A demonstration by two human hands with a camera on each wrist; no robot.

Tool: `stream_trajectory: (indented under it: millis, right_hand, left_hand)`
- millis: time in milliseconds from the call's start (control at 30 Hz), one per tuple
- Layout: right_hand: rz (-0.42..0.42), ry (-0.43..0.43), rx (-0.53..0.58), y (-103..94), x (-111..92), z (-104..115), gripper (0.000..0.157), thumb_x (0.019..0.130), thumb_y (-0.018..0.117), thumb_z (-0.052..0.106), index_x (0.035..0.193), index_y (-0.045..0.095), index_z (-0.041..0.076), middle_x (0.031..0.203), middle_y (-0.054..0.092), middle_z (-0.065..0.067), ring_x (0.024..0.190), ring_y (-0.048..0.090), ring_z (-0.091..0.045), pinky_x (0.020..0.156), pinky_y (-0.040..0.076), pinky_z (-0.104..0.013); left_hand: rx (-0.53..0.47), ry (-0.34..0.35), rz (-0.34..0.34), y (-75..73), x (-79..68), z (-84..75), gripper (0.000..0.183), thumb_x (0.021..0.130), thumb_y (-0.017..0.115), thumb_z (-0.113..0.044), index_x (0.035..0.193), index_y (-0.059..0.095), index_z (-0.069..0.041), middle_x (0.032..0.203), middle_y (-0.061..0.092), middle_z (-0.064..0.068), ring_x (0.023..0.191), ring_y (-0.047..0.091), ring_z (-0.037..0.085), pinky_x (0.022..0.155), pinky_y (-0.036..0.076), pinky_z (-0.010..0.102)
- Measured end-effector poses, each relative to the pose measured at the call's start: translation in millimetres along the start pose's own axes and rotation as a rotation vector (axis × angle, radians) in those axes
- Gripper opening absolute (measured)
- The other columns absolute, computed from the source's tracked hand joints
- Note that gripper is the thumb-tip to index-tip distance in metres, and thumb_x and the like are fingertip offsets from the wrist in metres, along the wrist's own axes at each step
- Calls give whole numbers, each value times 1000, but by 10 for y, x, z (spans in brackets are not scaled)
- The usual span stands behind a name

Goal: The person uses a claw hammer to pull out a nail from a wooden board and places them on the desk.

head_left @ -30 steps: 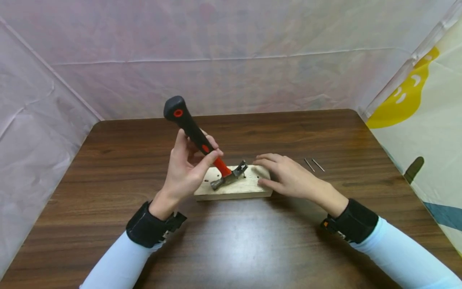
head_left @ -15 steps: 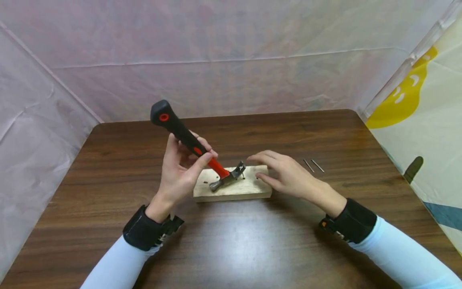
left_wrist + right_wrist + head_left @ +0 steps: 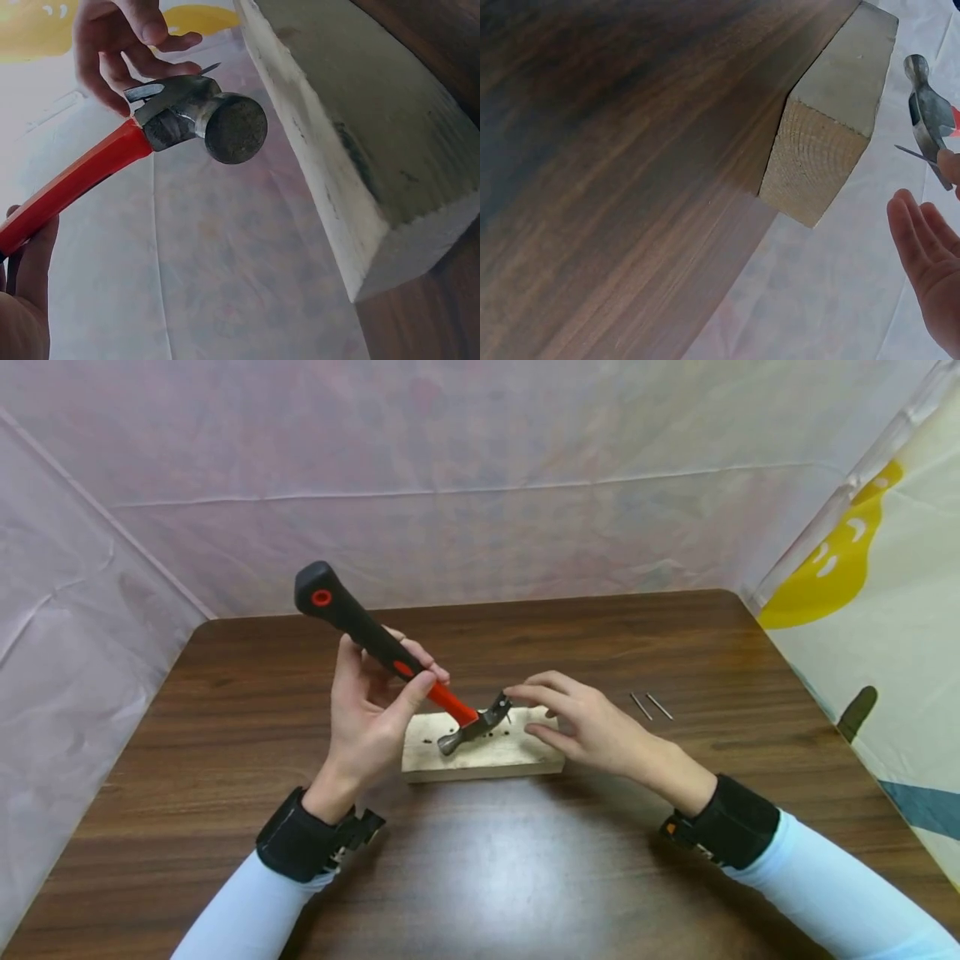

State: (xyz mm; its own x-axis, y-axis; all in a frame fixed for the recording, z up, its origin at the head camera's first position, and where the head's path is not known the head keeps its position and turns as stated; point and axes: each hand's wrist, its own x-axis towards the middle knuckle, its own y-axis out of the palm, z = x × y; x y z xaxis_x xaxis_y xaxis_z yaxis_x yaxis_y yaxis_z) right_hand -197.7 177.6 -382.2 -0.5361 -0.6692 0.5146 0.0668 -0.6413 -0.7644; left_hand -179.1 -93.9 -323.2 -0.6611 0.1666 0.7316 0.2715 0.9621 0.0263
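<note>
My left hand [image 3: 367, 718] grips a claw hammer [image 3: 360, 631] by the lower part of its black and red handle, the handle end pointing up and left. Its steel head [image 3: 236, 127] hangs over a pale wooden block [image 3: 480, 760] with several dark holes in its top. A thin nail [image 3: 911, 152] sits in the claw, its pointed tip reaching toward the block. My right hand [image 3: 581, 722] is at the claw side, a fingertip right at the claw and the nail's end, the thumb held apart below. In the left wrist view its fingers [image 3: 154, 64] are loosely spread behind the hammer head.
Two loose nails [image 3: 650, 706] lie side by side on the brown wooden table [image 3: 480, 860], right of the block. Pale sheeting [image 3: 450, 543] hangs behind the table's back edge. A sheet with a yellow print [image 3: 825, 560] hangs at the right.
The hammer handle has tipped left and lower while its head stays over the block. The nail's tip has come away from the block's top. My right hand has moved left to the claw.
</note>
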Motion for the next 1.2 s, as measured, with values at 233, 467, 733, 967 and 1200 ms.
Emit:
stream_trajectory:
  millis: [233, 467, 733, 967, 1200]
  right_hand:
    - [-24, -28, 22, 5, 26, 22, 53, 85, 77, 3, 134, 57, 6, 123, 56, -5, 84, 62, -18, 64, 52, -26]
    - [-55, -84, 35, 35, 38, 29, 50, 83, 78, 0, 129, 61, 4, 116, 62, -2, 93, 65, -16, 77, 51, -19]
    - [-75, -117, 28, 45, 23, 33, 41, 83, 76, -1, 122, 66, 6, 102, 66, 1, 85, 64, -9, 71, 50, -19]
    - [-74, -113, 40, 47, 11, 26, 37, 79, 77, -6, 113, 69, 4, 104, 68, 0, 90, 68, -12, 79, 51, -18]
    - [-95, -105, -9, 58, -10, -2, 33, 79, 75, -11, 110, 68, 1, 102, 69, -1, 86, 70, -14, 77, 53, -18]
  left_hand:
    - [-49, 14, 16, 0, -17, 97, 44, 86, 59, 23, 122, 37, 11, 99, 56, 25, 85, 68, 31, 74, 54, 52]
    - [-54, 41, 32, 52, 10, 80, 43, 90, 64, 13, 123, 37, 10, 99, 56, 23, 85, 67, 31, 73, 54, 52]
    - [-47, 67, 52, 121, 33, 65, 45, 90, 67, 9, 121, 35, 13, 98, 58, 22, 85, 68, 29, 71, 55, 51]
    - [-47, 72, 56, 159, 47, 61, 45, 88, 66, 11, 120, 35, 14, 98, 58, 22, 84, 68, 29, 71, 55, 50]
    - [-43, 67, 66, 184, 63, 70, 44, 85, 63, 21, 119, 36, 13, 98, 58, 21, 84, 68, 28, 70, 55, 50]
